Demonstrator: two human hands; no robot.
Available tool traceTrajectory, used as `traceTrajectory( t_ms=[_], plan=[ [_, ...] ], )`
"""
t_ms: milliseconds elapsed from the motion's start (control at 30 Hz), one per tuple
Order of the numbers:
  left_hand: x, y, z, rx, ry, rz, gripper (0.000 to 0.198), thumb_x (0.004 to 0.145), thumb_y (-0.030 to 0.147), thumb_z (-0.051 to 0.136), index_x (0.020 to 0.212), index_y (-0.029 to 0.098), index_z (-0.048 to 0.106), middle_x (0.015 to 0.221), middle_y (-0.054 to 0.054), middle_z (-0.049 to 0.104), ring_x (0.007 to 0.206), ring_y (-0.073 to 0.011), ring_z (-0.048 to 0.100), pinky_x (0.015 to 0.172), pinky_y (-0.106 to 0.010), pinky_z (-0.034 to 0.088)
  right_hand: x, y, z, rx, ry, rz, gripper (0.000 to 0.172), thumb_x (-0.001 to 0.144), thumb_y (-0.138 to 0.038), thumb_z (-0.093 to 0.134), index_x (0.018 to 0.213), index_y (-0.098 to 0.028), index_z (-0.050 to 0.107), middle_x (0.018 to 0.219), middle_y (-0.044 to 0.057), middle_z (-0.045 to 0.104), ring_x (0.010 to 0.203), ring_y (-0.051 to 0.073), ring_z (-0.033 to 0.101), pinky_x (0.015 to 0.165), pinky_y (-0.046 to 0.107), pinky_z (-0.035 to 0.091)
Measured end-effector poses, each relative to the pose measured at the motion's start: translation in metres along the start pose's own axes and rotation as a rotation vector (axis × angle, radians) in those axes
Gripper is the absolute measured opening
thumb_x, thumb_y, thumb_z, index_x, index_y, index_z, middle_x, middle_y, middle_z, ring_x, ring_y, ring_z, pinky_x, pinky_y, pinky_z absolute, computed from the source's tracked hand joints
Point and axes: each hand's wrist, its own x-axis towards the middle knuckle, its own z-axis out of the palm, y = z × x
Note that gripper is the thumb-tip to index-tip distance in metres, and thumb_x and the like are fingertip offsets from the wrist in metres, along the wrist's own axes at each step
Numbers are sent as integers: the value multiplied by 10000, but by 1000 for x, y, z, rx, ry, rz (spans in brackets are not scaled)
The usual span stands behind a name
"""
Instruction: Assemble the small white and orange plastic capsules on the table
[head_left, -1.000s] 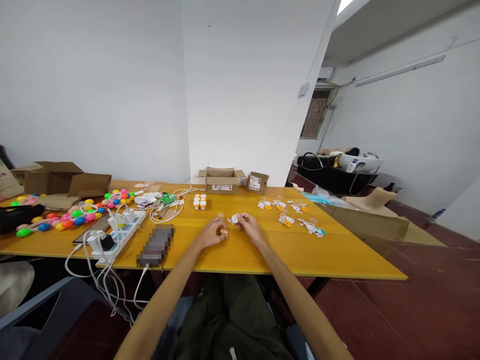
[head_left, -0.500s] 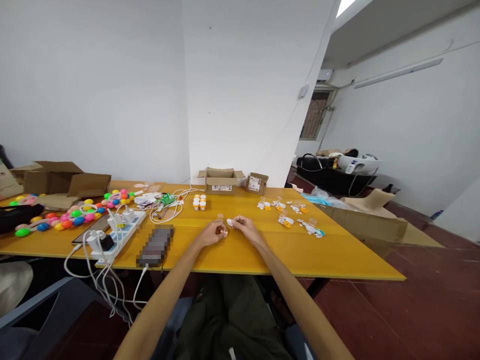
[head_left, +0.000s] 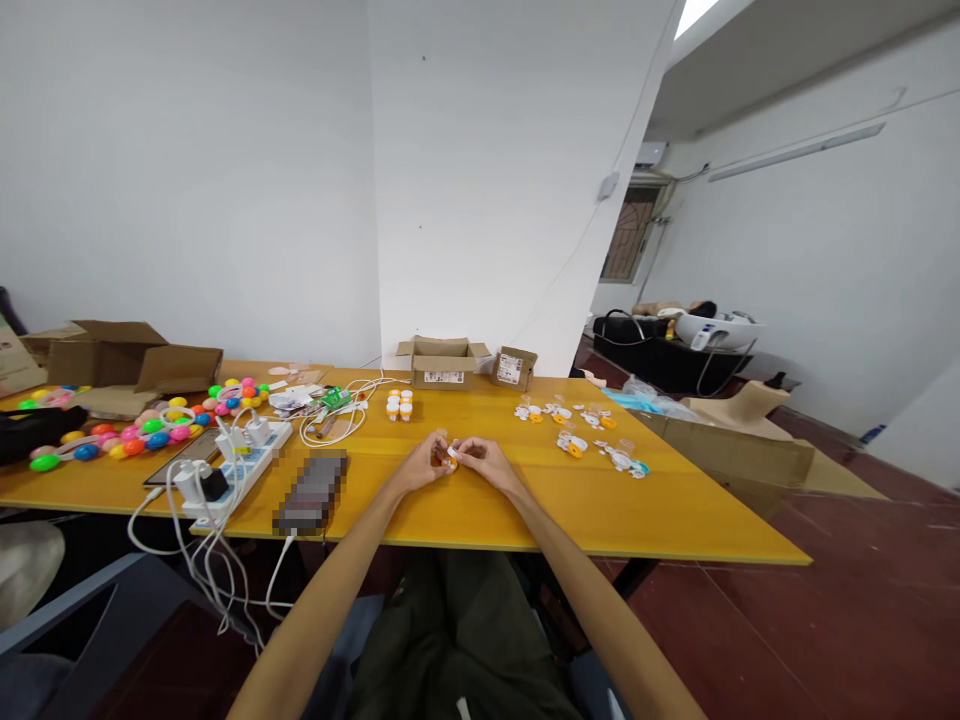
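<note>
Over the near middle of the table, my left hand (head_left: 424,464) is closed around a small orange-and-white plastic piece (head_left: 451,465). My right hand (head_left: 486,462) pinches a small white round part (head_left: 453,452) right at that piece, so the fingertips of both hands nearly meet. Fingers cover much of both parts, and whether they are joined I cannot tell. To the right lie several groups of small plastic parts: white-and-orange sets (head_left: 574,447) and one white-and-teal set (head_left: 622,460), with clear caps among them. Beyond my left hand stand several white-and-orange pieces (head_left: 399,404) grouped together.
An open cardboard box (head_left: 442,378) and a smaller carton (head_left: 514,368) stand at the back of the yellow table (head_left: 675,530). On the left are a phone (head_left: 311,492), a power strip (head_left: 244,470) with cables, and rings of colourful balls (head_left: 155,440).
My right hand has moved left, bringing the white round part from beside my left hand against the orange-and-white piece. My left hand has barely moved.
</note>
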Motion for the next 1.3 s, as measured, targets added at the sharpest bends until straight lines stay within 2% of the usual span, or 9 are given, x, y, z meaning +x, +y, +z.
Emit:
traceTrajectory(
  t_ms=[167, 333, 533, 800, 1100, 1300],
  plan=[
    [2, -8, 0, -70, -13, 25, 411, 697, 333, 810, 952, 213, 512, 866, 17, 590, 789, -138, 575, 800, -305, 483, 1, 8, 0, -20, -42, -27, 408, 632, -591, 813, 701, -216, 669, 882, 45, 743, 835, 211, 683, 808, 350, 535],
    [2, -13, -1, -77, -14, 26, 447, 679, 355, 824, 980, 214, 525, 914, 4, 597, 854, -160, 585, 843, -321, 465, 1, 10, 0, -69, -56, -48, 365, 664, -555, 805, 735, -219, 681, 891, 43, 745, 852, 220, 690, 808, 355, 541],
    [3, -15, -3, -100, -21, 14, 456, 667, 326, 832, 991, 210, 533, 921, 1, 608, 848, -159, 592, 825, -315, 466, 1, 9, -1, -144, -62, -71, 316, 691, -493, 799, 801, -218, 691, 910, 41, 746, 880, 233, 691, 839, 374, 541],
    [2, -13, -3, -97, -28, 10, 437, 674, 321, 830, 981, 207, 542, 882, 8, 608, 826, -153, 585, 807, -301, 464, 1, 9, -1, -253, -63, -109, 252, 724, -413, 778, 872, -222, 708, 940, 32, 740, 906, 226, 675, 869, 374, 529],
    [2, -7, -2, -114, -33, 21, 424, 665, 315, 835, 950, 199, 543, 866, 16, 588, 790, -139, 567, 803, -299, 465, 0, 4, 2, -266, -56, -127, 201, 708, -317, 777, 876, -229, 711, 920, 26, 737, 900, 222, 674, 867, 366, 527],
    [2, -3, -2, -109, -34, 9, 455, 644, 384, 850, 932, 202, 549, 845, 16, 580, 782, -147, 564, 770, -293, 459, 0, 3, 2, -289, -64, -130, 193, 707, -312, 786, 864, -231, 707, 909, 22, 731, 903, 224, 672, 869, 365, 525]
  ],
)
